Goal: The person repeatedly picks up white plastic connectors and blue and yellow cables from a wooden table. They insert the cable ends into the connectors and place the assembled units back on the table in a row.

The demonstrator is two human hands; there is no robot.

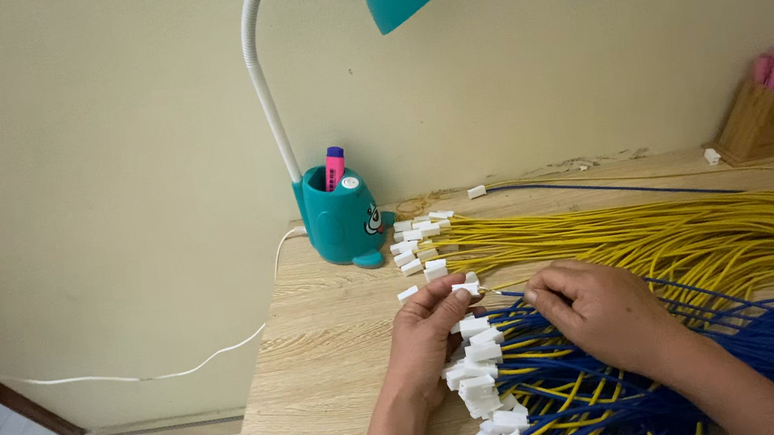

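My left hand pinches a small white plastic connector between thumb and fingers. My right hand grips a thin wire just to the right of it, its tip meeting the connector. Under both hands lies a bundle of blue and yellow wires ending in several white connectors. Behind them a long bundle of yellow wires runs to the right, its white connectors fanned out at the left end.
A teal desk lamp with a pen-holder base and a pink marker stands at the back of the wooden table. Its white cord hangs off the left edge. A wooden organiser sits at the back right. One loose white connector lies near the wall.
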